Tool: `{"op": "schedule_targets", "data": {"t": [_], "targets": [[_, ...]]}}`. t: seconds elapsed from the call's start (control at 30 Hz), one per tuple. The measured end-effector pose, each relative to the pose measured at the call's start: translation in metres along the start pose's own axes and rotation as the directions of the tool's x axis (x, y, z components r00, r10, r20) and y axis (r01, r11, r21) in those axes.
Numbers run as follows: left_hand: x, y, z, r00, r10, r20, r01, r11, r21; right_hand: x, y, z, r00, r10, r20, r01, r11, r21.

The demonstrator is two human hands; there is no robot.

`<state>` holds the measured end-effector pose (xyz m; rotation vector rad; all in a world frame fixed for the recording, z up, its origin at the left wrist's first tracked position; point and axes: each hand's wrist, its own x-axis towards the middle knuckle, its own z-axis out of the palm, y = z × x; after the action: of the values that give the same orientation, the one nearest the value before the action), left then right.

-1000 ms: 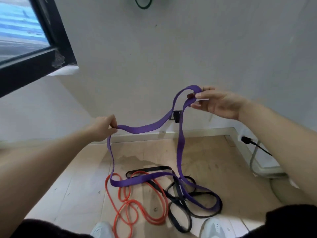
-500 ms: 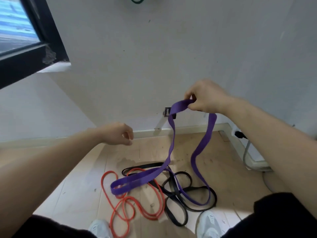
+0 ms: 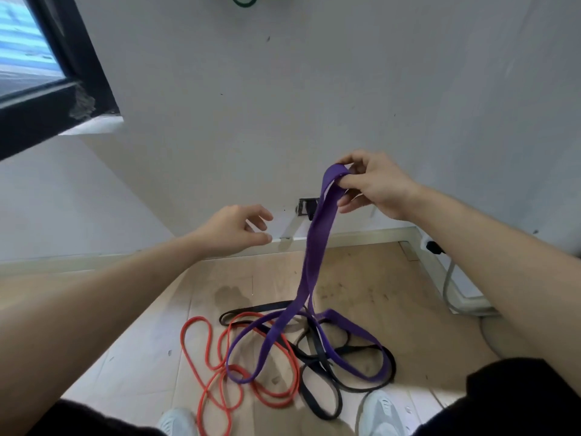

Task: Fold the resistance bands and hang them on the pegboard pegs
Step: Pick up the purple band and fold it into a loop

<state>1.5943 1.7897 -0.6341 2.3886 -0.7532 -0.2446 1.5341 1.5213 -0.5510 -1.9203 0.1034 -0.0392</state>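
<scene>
Currently my right hand [image 3: 374, 184] pinches the long purple rubber resistance band [image 3: 314, 256], hanging lengthwise to the wooden floor [image 3: 371, 278], while my empty, loosely open left hand [image 3: 235, 229] hovers just left.

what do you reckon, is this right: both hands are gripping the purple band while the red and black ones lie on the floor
Not quite. The head view shows only the right hand gripping the purple band; the left hand is open, apart from it, holding nothing. The red band and black band do lie on the floor.
</scene>
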Motion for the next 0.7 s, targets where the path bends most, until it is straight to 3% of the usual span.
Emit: {"op": "schedule_targets", "data": {"t": [0.13,0.33,0.53,0.7], "targets": [[0.001,0.010,0.008,0.999,-0.034,0.013,0.036,0.983,-0.179,-0.004,-0.003,0.004,0.984,-0.058,0.167,0.021,0.977,0.213],[0.003,0.031,0.023,0.998,0.032,0.049,-0.015,0.949,-0.316,-0.010,-0.014,0.013,0.929,-0.149,0.338,0.037,0.948,0.315],[-0.002,0.055,0.034,0.998,0.025,-0.052,-0.049,0.834,-0.549,-0.013,-0.026,0.016,0.912,-0.244,0.331,0.027,0.839,0.543],[-0.002,0.066,0.035,0.999,0.023,-0.024,-0.033,0.790,-0.613,-0.011,-0.030,0.005,0.924,-0.280,0.261,0.051,0.766,0.641]]}}
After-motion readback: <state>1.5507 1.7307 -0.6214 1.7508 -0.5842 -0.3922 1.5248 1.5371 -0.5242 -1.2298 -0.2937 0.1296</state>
